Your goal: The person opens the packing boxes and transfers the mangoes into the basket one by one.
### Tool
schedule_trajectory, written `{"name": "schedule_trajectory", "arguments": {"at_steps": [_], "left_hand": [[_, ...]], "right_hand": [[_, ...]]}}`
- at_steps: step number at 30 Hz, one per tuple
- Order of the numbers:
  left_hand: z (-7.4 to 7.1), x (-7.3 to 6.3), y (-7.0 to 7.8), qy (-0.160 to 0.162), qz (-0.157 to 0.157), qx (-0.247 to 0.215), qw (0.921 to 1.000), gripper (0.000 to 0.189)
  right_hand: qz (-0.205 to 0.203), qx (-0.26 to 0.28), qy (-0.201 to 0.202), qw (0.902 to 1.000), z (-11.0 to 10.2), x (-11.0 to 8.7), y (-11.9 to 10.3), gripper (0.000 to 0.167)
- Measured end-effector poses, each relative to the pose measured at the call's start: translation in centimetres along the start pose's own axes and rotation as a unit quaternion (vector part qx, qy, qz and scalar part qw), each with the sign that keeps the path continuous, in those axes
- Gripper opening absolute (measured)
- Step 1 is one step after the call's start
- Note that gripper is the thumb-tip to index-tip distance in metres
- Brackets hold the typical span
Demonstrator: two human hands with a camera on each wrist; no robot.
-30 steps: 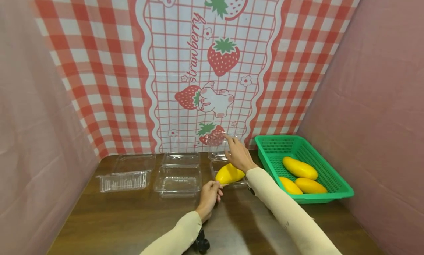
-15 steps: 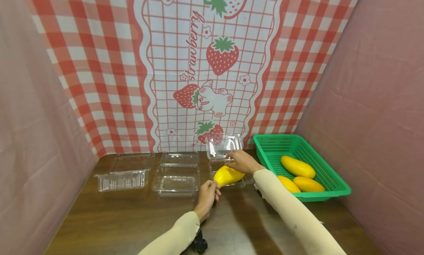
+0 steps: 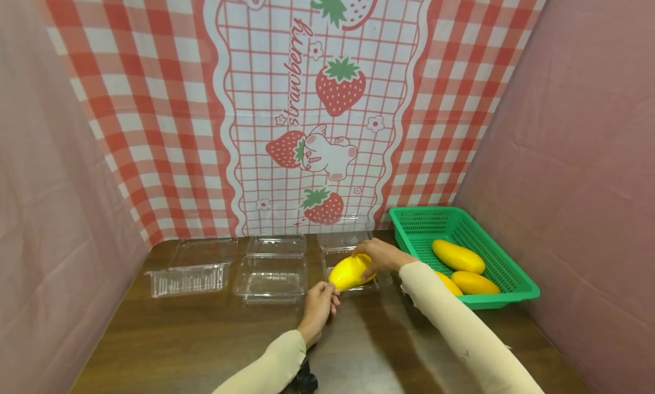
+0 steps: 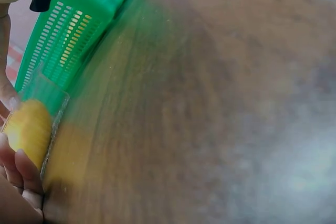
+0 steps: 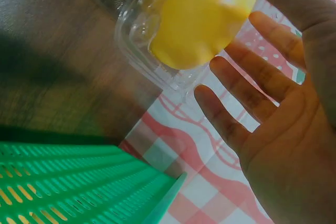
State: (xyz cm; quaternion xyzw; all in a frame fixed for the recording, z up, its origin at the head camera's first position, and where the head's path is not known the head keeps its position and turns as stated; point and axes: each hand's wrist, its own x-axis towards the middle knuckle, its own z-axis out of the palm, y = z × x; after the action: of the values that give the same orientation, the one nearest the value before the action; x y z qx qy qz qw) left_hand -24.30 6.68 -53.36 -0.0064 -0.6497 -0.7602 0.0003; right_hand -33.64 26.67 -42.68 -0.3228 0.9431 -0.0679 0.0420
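Observation:
A yellow mango (image 3: 348,272) lies slantwise in a clear plastic container (image 5: 137,64), its left end over the front rim. My right hand (image 3: 381,256) grips the mango's right end from above, thumb in front and fingers behind; the right wrist view shows its fingers (image 5: 226,114) spread along the fruit's side. My left hand (image 3: 317,310) pinches at the container's front left corner, its fingers (image 4: 29,174) curled close to the mango's tip. Exactly how the fingertips sit on the rim is hidden. Behind, the container's lid (image 3: 345,239) stands open against the backdrop.
A green basket (image 3: 498,257) with several mangoes (image 3: 457,256) stands to the right. Two more clear containers, one in the middle (image 3: 271,277) and one at the left (image 3: 188,280), sit open on the wooden table (image 3: 215,331). A checked cloth (image 3: 169,127) hangs behind.
My right hand has come down from the lid onto the mango, and the lid leans back against the cloth. My left hand has stayed at the container's corner. The mango's left end has dipped slightly.

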Motion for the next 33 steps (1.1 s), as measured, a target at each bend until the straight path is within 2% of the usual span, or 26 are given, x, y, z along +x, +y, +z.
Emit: {"name": "schedule_trajectory", "arguments": {"at_steps": [5, 10, 19, 26, 33], "left_hand": [[-0.1, -0.2, 0.1, -0.01, 0.0, 0.004, 0.9999, 0.022], [-0.3, -0.3, 0.1, -0.016, 0.002, 0.005, 0.9999, 0.022], [-0.4, -0.3, -0.1, -0.016, 0.002, 0.01, 0.9998, 0.021], [-0.4, -0.4, -0.3, -0.028, 0.005, 0.003, 0.9996, 0.022], [-0.6, -0.4, -0.2, -0.028, 0.015, 0.004, 0.9995, 0.026]], "right_hand": [[0.022, -0.008, 0.004, 0.9997, 0.2, -0.3, -0.5, 0.064], [0.041, -0.04, 0.005, 0.9983, 1.0, -0.3, -0.7, 0.065], [0.003, -0.082, 0.026, 0.9963, 1.9, -0.4, -0.8, 0.071], [-0.022, -0.112, 0.051, 0.9921, 2.6, -0.7, -0.7, 0.072], [-0.022, -0.118, 0.063, 0.9908, 2.9, -0.7, -0.7, 0.072]]}}
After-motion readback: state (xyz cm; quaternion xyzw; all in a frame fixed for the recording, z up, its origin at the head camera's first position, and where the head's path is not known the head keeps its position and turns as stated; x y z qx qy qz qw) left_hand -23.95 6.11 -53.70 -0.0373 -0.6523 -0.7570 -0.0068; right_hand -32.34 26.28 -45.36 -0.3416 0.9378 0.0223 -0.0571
